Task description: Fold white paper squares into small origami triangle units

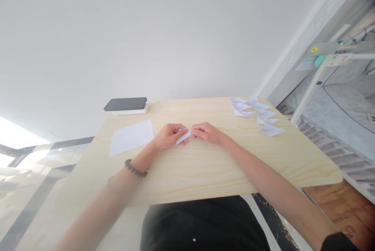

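Note:
A small folded piece of white paper [183, 136] is held between my two hands above the middle of the table. My left hand [170, 135] grips its left side, thumb on top and fingers behind. The fingertips of my right hand [203, 131] pinch its right end. Part of the paper is hidden behind my fingers. To the left of my left hand lies a flat white paper sheet [132, 137]. Several folded white paper shapes [272, 130] with pointed ends stand in two rows at the table's right side.
A dark phone [125, 104] rests on a white box [130, 111] at the back left, with a white cable by it. The light wooden table [205, 173] meets a white wall [175, 40] behind. A white metal frame [310, 83] stands beyond the right edge.

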A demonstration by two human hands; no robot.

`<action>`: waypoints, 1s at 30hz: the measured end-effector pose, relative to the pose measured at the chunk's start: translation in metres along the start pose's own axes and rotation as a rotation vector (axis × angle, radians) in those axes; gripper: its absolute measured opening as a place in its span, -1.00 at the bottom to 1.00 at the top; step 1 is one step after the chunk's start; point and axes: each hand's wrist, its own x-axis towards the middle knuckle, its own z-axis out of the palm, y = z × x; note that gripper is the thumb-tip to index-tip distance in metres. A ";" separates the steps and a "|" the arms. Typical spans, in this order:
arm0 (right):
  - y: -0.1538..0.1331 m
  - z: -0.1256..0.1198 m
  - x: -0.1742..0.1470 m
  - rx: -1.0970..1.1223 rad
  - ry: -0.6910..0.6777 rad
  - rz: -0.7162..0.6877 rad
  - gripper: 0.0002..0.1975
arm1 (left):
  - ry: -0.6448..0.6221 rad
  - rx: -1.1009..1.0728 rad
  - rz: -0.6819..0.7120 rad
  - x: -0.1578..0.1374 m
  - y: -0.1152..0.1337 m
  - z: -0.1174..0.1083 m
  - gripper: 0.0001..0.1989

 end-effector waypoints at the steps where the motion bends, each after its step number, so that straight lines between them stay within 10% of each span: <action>1: 0.000 0.000 0.000 0.000 -0.003 -0.005 -0.72 | 0.000 0.019 -0.006 0.000 0.000 0.000 -0.64; 30: 0.008 0.003 0.005 0.023 0.248 -0.058 -0.64 | 0.013 -0.130 -0.083 0.003 -0.002 -0.003 -0.63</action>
